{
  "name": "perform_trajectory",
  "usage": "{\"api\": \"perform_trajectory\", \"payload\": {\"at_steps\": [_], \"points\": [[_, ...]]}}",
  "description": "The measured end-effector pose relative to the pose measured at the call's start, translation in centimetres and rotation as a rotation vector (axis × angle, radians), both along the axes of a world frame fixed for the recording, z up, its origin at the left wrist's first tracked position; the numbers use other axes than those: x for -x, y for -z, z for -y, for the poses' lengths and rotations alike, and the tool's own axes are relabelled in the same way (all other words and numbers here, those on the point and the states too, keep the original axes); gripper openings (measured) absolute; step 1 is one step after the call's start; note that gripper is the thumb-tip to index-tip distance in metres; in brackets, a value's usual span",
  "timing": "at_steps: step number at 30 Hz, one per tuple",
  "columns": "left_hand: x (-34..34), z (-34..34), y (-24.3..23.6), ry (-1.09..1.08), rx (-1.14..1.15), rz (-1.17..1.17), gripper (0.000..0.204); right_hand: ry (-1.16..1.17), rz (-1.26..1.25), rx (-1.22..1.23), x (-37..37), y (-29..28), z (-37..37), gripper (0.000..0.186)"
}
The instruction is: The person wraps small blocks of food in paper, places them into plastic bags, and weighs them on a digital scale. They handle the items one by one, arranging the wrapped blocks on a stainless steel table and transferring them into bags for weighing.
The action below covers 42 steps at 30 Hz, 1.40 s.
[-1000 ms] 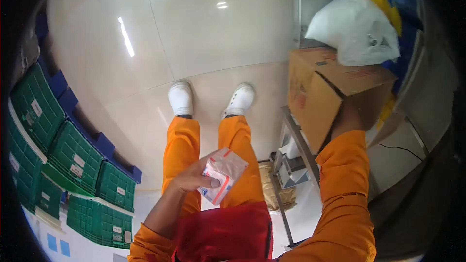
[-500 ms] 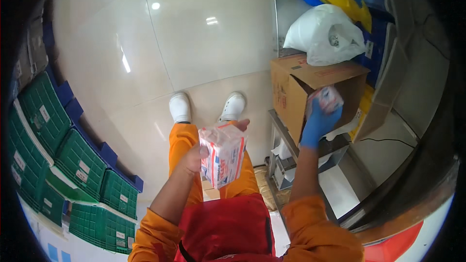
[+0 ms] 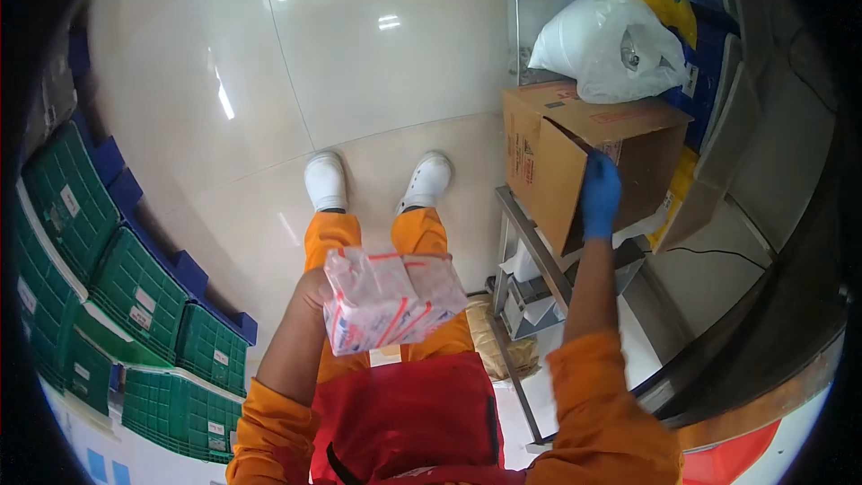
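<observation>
The left hand (image 3: 314,290) gripped a wrapped bundle (image 3: 395,299) before the red apron (image 3: 404,413). The gloved right hand (image 3: 602,198) was at the carton's (image 3: 548,184) opening, its grip unclear. A white bag (image 3: 602,45) lay on top.

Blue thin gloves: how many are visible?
1: on the right hand, at the brown cardboard box. The left hand, partly hidden by the red-striped white pack, shows bare skin.

Left grip (image 3: 314,289) bare, right grip (image 3: 601,196) gloved, arm (image 3: 590,296) outstretched
</observation>
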<state>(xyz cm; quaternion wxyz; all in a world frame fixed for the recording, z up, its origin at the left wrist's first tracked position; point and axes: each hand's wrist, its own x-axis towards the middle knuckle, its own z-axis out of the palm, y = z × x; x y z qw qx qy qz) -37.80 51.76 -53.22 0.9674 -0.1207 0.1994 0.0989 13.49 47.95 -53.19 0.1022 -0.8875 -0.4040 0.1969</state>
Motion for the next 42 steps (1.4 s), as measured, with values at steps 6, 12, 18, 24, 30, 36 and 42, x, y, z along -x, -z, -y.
{"api": "perform_trajectory", "payload": {"at_steps": [6, 12, 18, 24, 30, 36, 42], "points": [[1.0, 4.6, -0.3, 0.062, 0.26, -0.03, 0.103, -0.284, -0.02, 0.456, -1.9, 9.8, -2.1, 0.024], [-0.3, 5.6, -0.3, 0.052, 0.391, -0.079, 0.113, -0.26, -0.082, 0.496, 0.6, 10.4, -2.5, 0.025], [0.3, 4.9, 0.2, 0.043, 0.336, -0.107, 0.098, -0.222, -0.141, 0.515, 1.3, 9.1, -1.9, 0.025], [0.3, 3.8, -0.1, -0.066, 0.321, -0.123, 0.087, -0.159, -0.272, 0.536, 0.6, 7.5, -2.5, 0.026], [-1.4, 2.3, -2.2, -0.107, 0.349, -0.172, 0.087, 0.089, -0.673, 0.584, -1.0, 4.2, -2.9, 0.027], [-0.2, 3.1, -0.7, -0.131, 0.32, -0.143, 0.087, 0.458, -0.801, 0.39, -0.3, 5.6, -1.3, 0.027], [1.1, 2.9, 0.5, -0.167, 0.272, -0.178, 0.08, 0.744, -0.956, 0.014, 1.5, 2.3, 0.3, 0.028]]}}
